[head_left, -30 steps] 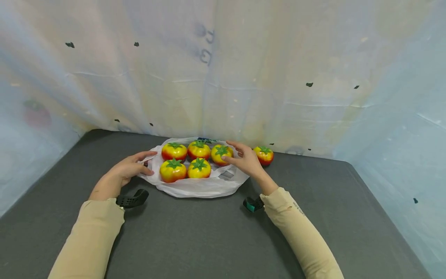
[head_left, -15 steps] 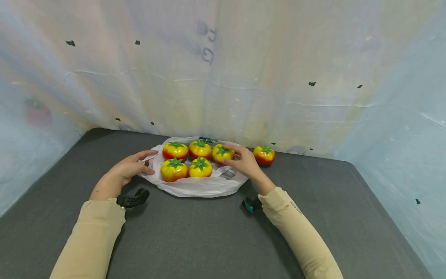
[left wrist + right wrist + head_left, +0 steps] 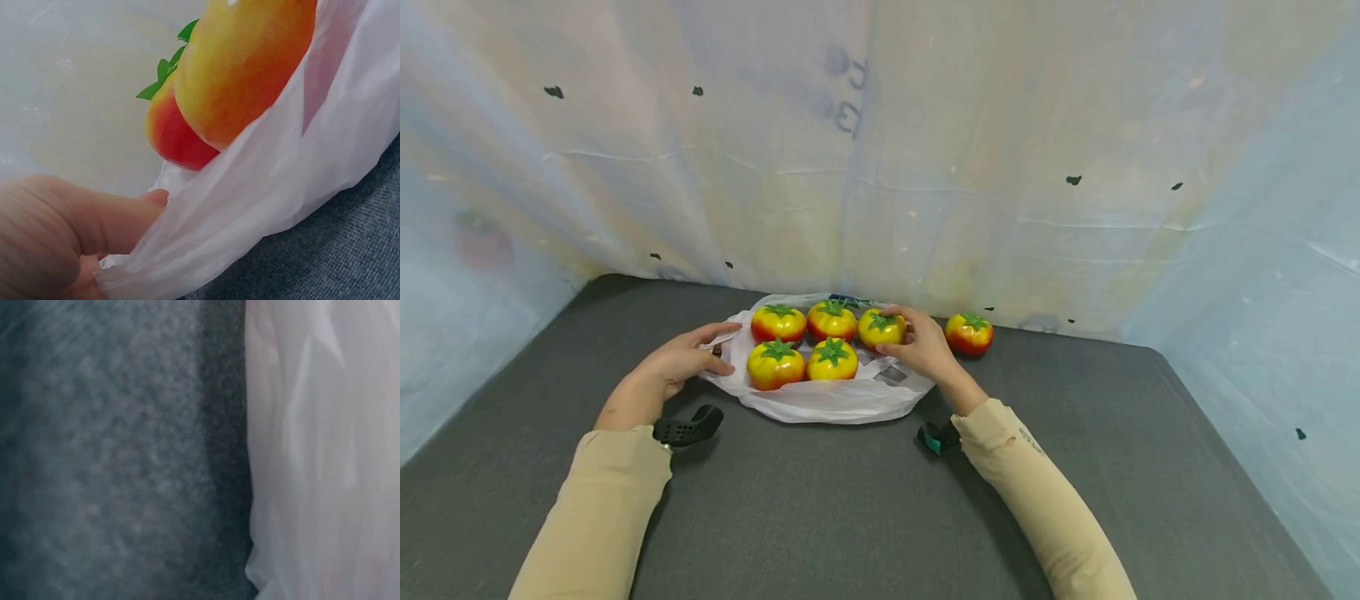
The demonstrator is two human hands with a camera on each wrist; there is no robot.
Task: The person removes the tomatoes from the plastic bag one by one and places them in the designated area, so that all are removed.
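Both hands are at work on a white plastic bag, well apart, one at each side of it. The left hand [image 3: 681,360] pinches the bag [image 3: 827,408] by its left edge, thumb and fingers closed on the plastic. That grip probably steadies the limp rim and draws it outward, since such thin film would otherwise tend to sag inward. The right hand [image 3: 925,346] reaches over the bag's right side and grips the right tomato [image 3: 878,330], thumb in front and fingers behind. Coming from that side, it meets the fruit without crossing the others; whether the fruit rests or is slightly raised cannot be told.

Four more tomatoes sit inside the bag's spread mouth: back left [image 3: 777,325], back middle [image 3: 829,323], front left [image 3: 773,371] and front middle [image 3: 831,367]. All are glossy, yellow and red, with green leaves uppermost, suggesting they rest on their bases. Crowded together, they likely weigh the bag down and help it lie flat.

A sixth, the lone tomato [image 3: 967,336], sits outside the bag on the dark table [image 3: 820,517], just beyond the right hand and near the pale sheet [image 3: 925,125] behind. The right wrist view shows only the bag's side and the table, so it adds nothing about that hand's grip.
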